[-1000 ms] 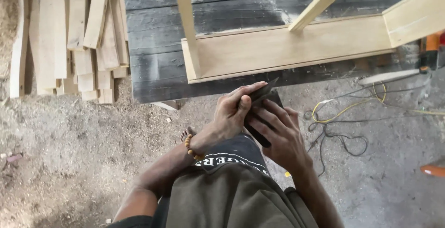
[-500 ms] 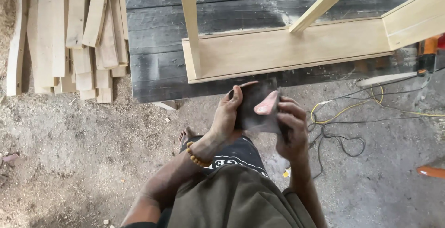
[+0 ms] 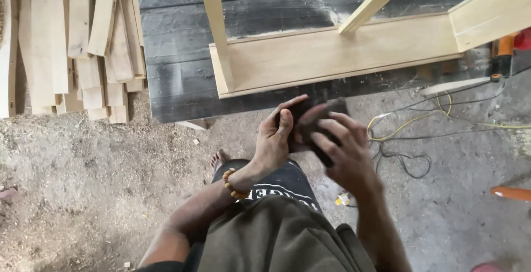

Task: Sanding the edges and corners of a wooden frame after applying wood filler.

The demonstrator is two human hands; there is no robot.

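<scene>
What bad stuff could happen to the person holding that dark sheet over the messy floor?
1. The bare foot stands on ground strewn with wood chips, so a splinter might prick it.
2. The yellow and black cables lie in loops close beside the person, who could trip on them.
3. The left hand and right hand press the dark sheet between bare fingers; if it is rough, it might scrape the skin.

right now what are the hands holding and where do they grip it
Both hands hold one dark sheet. The left hand pinches its left edge with thumb and fingers; the right hand covers its right side, blurred.
</scene>
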